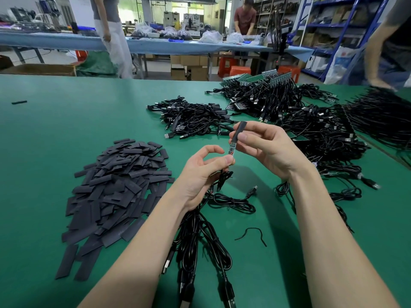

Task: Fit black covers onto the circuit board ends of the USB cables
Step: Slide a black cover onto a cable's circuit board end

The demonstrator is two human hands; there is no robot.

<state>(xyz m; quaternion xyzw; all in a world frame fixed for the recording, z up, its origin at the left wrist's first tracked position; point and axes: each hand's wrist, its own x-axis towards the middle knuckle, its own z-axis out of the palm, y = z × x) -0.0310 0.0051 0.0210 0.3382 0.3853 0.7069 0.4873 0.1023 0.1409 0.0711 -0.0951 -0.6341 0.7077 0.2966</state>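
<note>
I see my right hand [264, 147] pinching a black cover [239, 130] between thumb and fingers, its lower end slipped over the top of a narrow circuit board [232, 150]. My left hand [200, 172] pinches the board's lower end and grips a bundle of USB cables [200, 238] trailing toward me over the green table [55, 130]. How far the cover sits on the board is hard to tell. A heap of loose covers [117, 187] lies to the left.
</note>
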